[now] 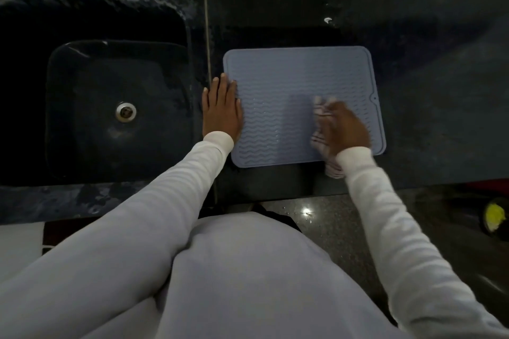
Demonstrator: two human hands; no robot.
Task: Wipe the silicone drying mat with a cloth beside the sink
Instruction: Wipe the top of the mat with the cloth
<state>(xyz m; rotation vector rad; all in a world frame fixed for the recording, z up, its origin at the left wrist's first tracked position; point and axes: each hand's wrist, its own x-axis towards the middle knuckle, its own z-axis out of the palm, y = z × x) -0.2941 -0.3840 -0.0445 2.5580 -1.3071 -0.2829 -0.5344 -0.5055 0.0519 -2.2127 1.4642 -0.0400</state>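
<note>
Mat (289, 96) lengthwise along counter edge

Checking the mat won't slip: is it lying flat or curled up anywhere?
Flat: the mat lies spread on the counter, every visible edge down, the left hand pressing its left edge.

Mat (289, 91) far half and centre are bare, open to pass over. Left hand (221, 107) lies flat across the mat's left edge, blocking that side. Right hand (343, 126) with bunched cloth (321, 118) occupies the near right part. Dark counter (440, 77) right of and behind the mat is open. Sink (110, 110) drops away just left.
</note>
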